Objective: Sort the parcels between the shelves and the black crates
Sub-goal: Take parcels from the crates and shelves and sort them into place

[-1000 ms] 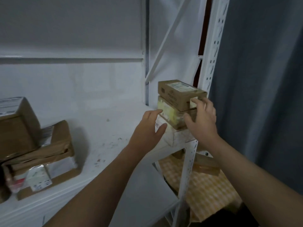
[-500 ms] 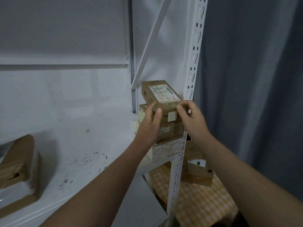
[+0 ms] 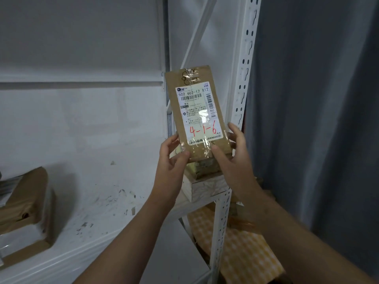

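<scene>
Left grip [image 3: 171, 158] and right grip [image 3: 231, 152] were clamped on the brown parcel [image 3: 194, 111] at its lower corners, upright between them, label facing the wearer (likely to read the red 4-1-6). Just beneath sat the stacked boxes [image 3: 206, 171] on the shelf [image 3: 102, 212].

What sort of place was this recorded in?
Likely a parcel storeroom or pickup point: slotted metal shelving, cardboard boxes stacked on it, and the held parcel bears a barcode label with a red handwritten code.

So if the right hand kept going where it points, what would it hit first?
Probably the white diagonal brace behind the parcel that the right hand holds; depth is unclear.
</scene>
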